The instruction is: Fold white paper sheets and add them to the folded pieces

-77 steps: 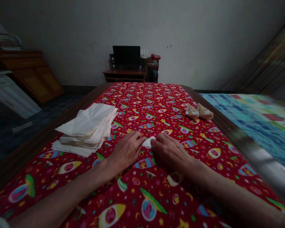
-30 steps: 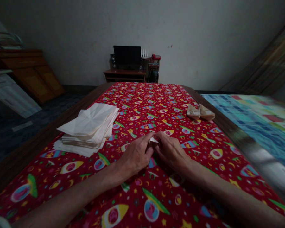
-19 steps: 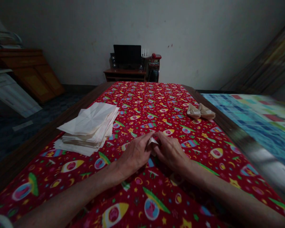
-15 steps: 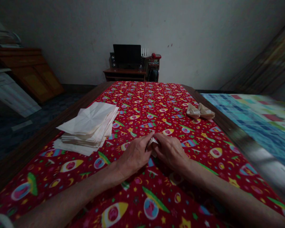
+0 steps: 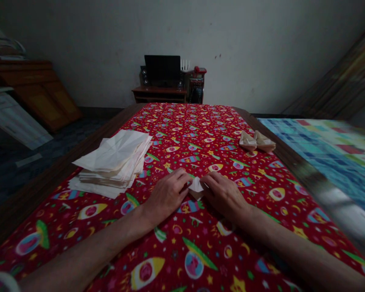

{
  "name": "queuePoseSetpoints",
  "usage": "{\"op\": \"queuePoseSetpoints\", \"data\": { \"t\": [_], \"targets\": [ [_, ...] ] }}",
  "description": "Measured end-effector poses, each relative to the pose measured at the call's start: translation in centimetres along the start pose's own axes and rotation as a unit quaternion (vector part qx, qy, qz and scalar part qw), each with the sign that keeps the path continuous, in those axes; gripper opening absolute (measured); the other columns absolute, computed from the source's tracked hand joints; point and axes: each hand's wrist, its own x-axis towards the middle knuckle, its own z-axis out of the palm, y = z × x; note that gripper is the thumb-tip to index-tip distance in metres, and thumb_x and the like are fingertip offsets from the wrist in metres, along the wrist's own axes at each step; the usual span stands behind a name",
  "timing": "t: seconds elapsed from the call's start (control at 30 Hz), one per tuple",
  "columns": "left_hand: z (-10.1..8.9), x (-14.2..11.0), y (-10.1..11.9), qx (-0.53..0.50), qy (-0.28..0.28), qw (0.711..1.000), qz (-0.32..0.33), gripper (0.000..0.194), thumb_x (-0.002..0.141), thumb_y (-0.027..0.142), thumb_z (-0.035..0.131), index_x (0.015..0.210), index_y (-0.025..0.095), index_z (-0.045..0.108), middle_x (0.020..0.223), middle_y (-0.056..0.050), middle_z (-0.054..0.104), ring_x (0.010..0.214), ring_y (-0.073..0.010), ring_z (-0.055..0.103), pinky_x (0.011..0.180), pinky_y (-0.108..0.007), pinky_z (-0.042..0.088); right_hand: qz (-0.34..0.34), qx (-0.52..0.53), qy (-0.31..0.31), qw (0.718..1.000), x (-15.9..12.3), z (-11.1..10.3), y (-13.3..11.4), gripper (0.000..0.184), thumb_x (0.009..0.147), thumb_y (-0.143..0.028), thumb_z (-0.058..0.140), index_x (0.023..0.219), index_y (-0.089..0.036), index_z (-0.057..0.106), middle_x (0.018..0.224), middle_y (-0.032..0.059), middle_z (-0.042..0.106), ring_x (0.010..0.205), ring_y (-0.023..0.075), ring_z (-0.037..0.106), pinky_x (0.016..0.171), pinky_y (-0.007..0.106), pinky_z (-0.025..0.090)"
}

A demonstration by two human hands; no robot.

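Between my two hands is a small piece of folded white paper [image 5: 196, 188], low over the patterned red tablecloth [image 5: 182, 243]. My left hand [image 5: 169, 194] pinches its left edge with thumb and fingertips. From the other side my right hand [image 5: 224, 194] grips the right edge, its fingers curled and partly covering the paper. To the left lies a stack of creased white paper sheets [image 5: 115, 156]. Two folded paper shapes [image 5: 257, 142] stand side by side near the table's right edge.
Brown table edges [image 5: 57, 174] run along both sides of the cloth. A bed with a chequered cover [image 5: 316, 154] is to the right. Beyond the table's far end stand a black monitor [image 5: 162, 72] and a red telephone [image 5: 200, 71]. Wooden cabinets [image 5: 42, 93] are at the left.
My hands have moved slightly apart, my left hand shifting left. More of the folded paper shows between them now. The stack and the two folded shapes have stayed put.
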Motion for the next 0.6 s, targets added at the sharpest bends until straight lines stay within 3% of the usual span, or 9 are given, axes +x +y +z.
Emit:
{"op": "queuePoseSetpoints", "data": {
  "t": [0.13,0.27,0.47,0.6],
  "targets": [
    [-0.3,-0.4,-0.1,0.016,-0.012,0.998,0.067,0.015,0.093,0.018,0.044,0.091,0.018,0.059,0.093,-0.004,0.059,0.091,-0.0170,0.055,0.081,-0.029,0.046,-0.076,-0.010,-0.004,0.997,-0.8,-0.9,0.3,0.014,0.086,-0.012,0.047,0.087,-0.016,0.060,0.084,0.0058,0.056,0.068,0.0135,0.045,0.052,0.024,0.027],
    [-0.2,-0.5,-0.2,0.021,-0.037,0.995,0.086,0.018,0.093,0.017,0.043,0.092,0.016,0.061,0.094,-0.005,0.060,0.092,-0.0171,0.055,0.083,-0.030,0.046,-0.070,0.027,-0.042,0.996,-1.6,-1.2,0.7,0.013,0.085,-0.013,0.051,0.088,-0.019,0.062,0.084,0.0044,0.056,0.066,0.0124,0.045,0.054,0.024,0.029],
    [0.3,0.2,-0.7,-0.110,0.007,0.994,-0.005,0.014,0.087,0.014,0.052,0.080,0.017,0.065,0.087,-0.002,0.060,0.084,-0.0141,0.058,0.076,-0.026,0.047,0.053,0.174,-0.022,0.983,-1.5,-0.9,0.7,0.017,0.089,-0.021,0.050,0.082,-0.017,0.065,0.073,0.0020,0.059,0.060,0.0105,0.050,0.053,0.022,0.032],
    [0.3,0.8,-0.9,-0.155,0.013,0.986,-0.067,0.013,0.082,0.016,0.059,0.071,0.018,0.066,0.078,0.000,0.058,0.075,-0.0126,0.057,0.071,-0.025,0.046,0.104,0.175,-0.036,0.978,-0.9,-1.1,0.3,0.021,0.090,-0.026,0.048,0.077,-0.017,0.062,0.072,0.0022,0.061,0.065,0.0126,0.054,0.059,0.023,0.035]
  ]
}}
